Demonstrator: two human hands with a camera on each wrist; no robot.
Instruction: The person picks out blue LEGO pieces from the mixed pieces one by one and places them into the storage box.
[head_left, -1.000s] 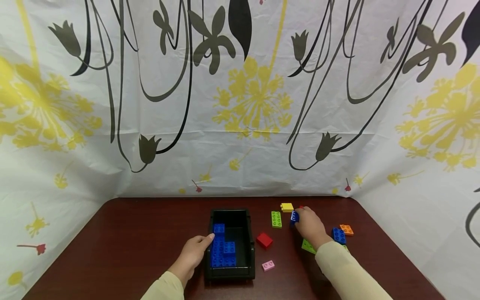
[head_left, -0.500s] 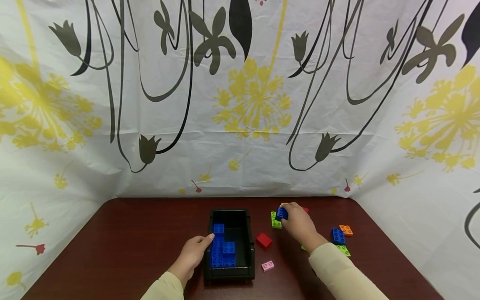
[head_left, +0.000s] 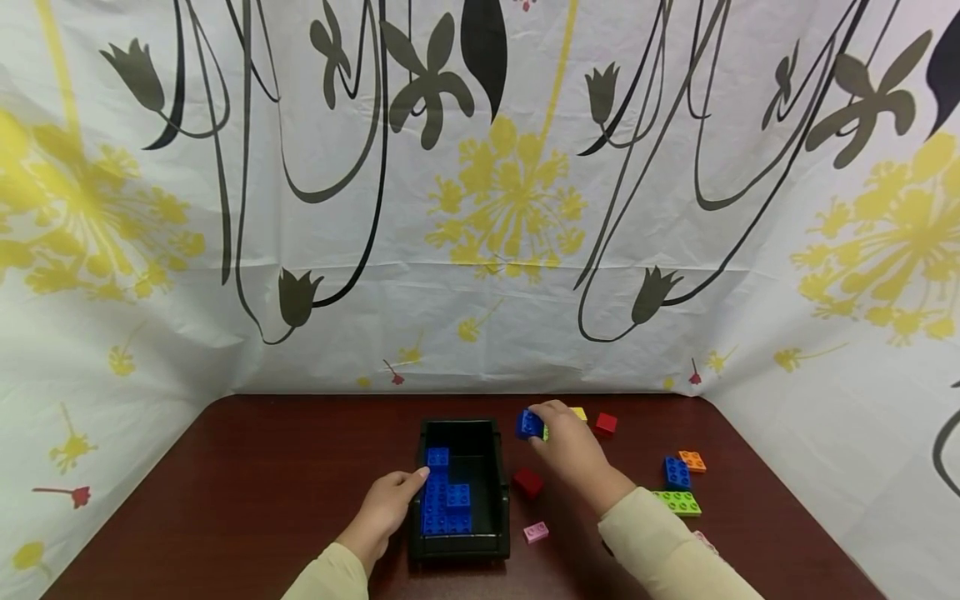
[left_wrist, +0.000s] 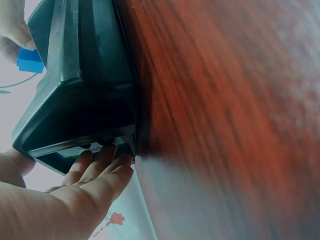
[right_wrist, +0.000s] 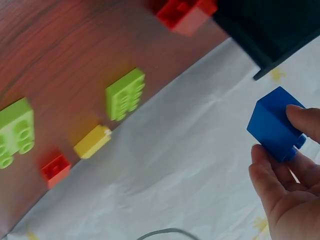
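Observation:
A black plastic bin (head_left: 461, 547) stands mid-table, with several blue toy bricks (head_left: 436, 500) along its left side. My left hand (head_left: 384, 507) grips the bin's left wall, thumb over the rim. In the left wrist view its fingers (left_wrist: 102, 162) reach against the outside of the bin. Between thumb and fingertips, my right hand (head_left: 570, 446) pinches a blue brick (head_left: 528, 424) to the right of the bin's far end. The right wrist view shows that blue brick (right_wrist: 274, 122) held off the table, studs turned toward the palm.
Right of the bin lie a red brick (head_left: 528, 482) and a pink brick (head_left: 536, 532). Farther back are a yellow brick (right_wrist: 93, 142), a green brick (right_wrist: 125, 94) and a red brick (head_left: 606, 424). Blue (head_left: 677, 472), orange (head_left: 692, 461) and green (head_left: 679, 502) bricks lie far right.
My right hand has carried the blue brick leftward, from the back-right bricks toward the bin, and off the table. The left hand and the bin have stayed in place.

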